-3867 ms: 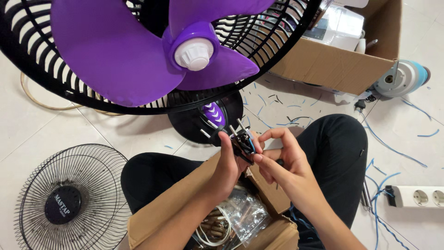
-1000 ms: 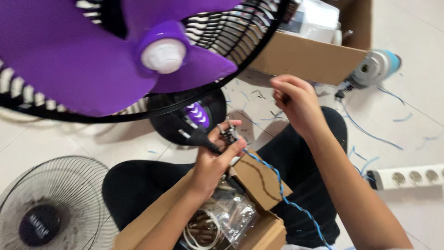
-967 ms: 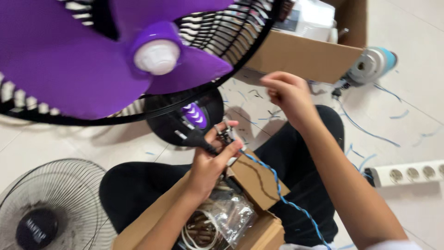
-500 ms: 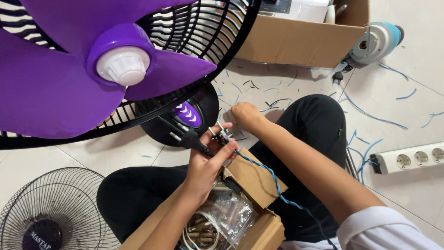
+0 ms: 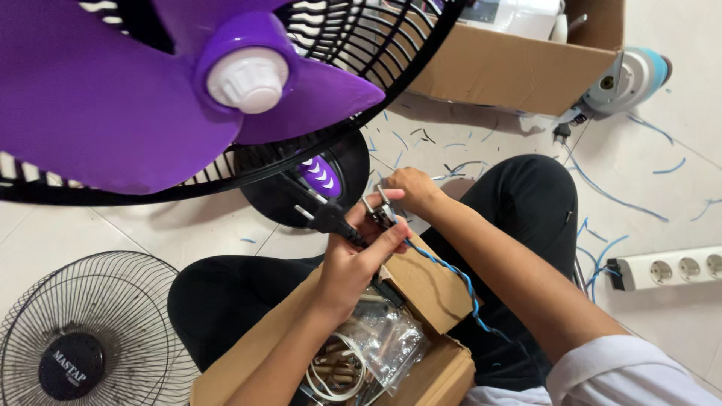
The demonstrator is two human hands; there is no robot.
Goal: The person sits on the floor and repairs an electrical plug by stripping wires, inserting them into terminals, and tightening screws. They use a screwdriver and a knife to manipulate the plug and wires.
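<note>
While we sit on the tiled floor [image 5: 188,233] under the purple fan blades [image 5: 113,98], our left hand [image 5: 353,259] is closed around a black two-pin plug [image 5: 325,218], its pins pointing up and left. Our right hand [image 5: 410,192] pinches a small metal tool [image 5: 382,210] just beside the plug; we cannot tell exactly what kind. A blue wire [image 5: 451,274] trails from there across our lap. Below the hands, an open cardboard box [image 5: 429,289] holds a clear plastic bag [image 5: 383,346]. A loose black fan grille [image 5: 83,331] lies at left, a white power strip [image 5: 669,267] at right.
</note>
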